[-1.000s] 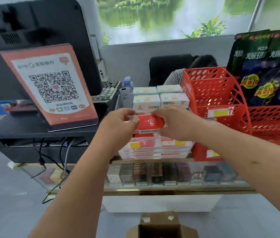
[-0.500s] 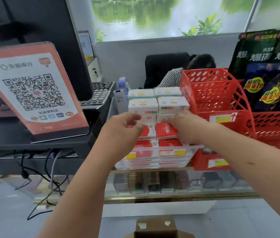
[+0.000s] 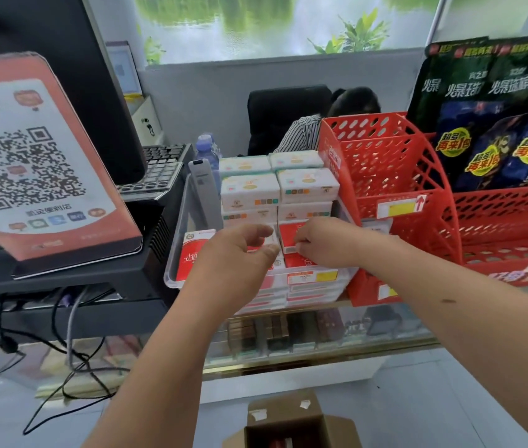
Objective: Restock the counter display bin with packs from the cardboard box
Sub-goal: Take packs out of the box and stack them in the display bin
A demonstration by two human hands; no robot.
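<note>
A clear display bin (image 3: pixel 177 253) stands on the glass counter, with red packs in its front rows and white packs (image 3: pixel 249 192) stacked behind them. My right hand (image 3: pixel 327 244) reaches into the bin, and its curled fingertips pinch the edge of a red pack (image 3: pixel 288 232) lying on the right front row. My left hand (image 3: pixel 240 253) hovers over the left front row with loosely curled fingers and holds nothing. The open cardboard box (image 3: pixel 337 428) sits on the floor below me, with something red inside.
A red mesh basket (image 3: pixel 395 176) stands right of the bin, with dark snack bags (image 3: pixel 498 124) behind it. To the left are a QR-code sign (image 3: pixel 39 163), a monitor, a keyboard (image 3: pixel 162 169) and hanging cables (image 3: pixel 71 350). A person (image 3: pixel 353 105) sits behind the counter.
Both hands carried one red pack forward and down into the bin's front row. My left hand has come off it, and the view has moved closer to the counter.
</note>
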